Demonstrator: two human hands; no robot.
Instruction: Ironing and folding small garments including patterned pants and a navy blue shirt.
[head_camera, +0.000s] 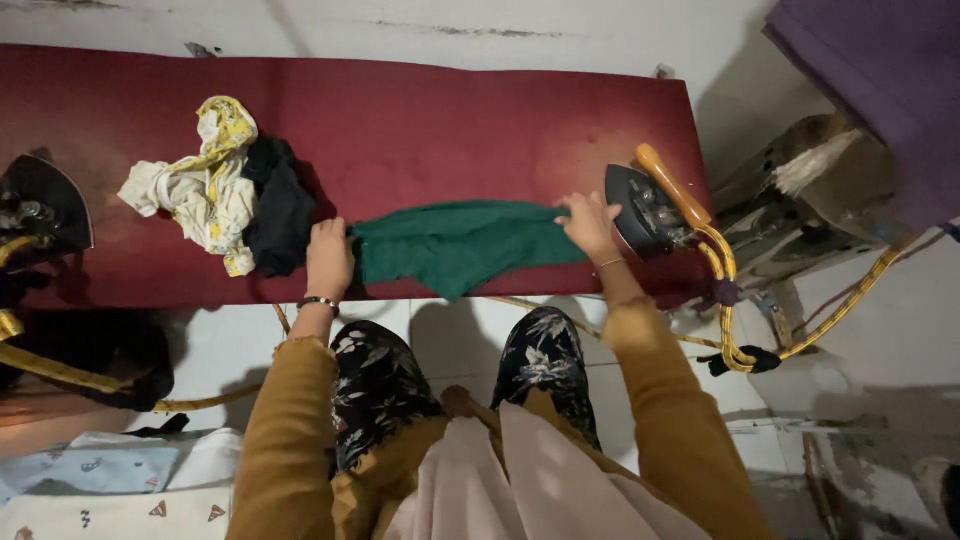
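Note:
A dark green cloth (460, 245) lies stretched across the front of a dark red ironing surface (420, 120). My left hand (329, 258) presses on its left end, fingers closed over the edge. At the cloth's right end my right hand (590, 225) grips the corner. Just right of that hand a black iron with an orange handle (655, 200) rests on the surface. A crumpled white and yellow garment (205, 185) and a black one (278, 205) lie bunched together left of my left hand.
A second dark iron (45, 205) sits at the far left edge. A yellow cord (790, 340) loops off the right end of the surface toward the floor. Folded pale clothes (110, 485) lie at the lower left. Purple fabric (880, 90) hangs at the upper right.

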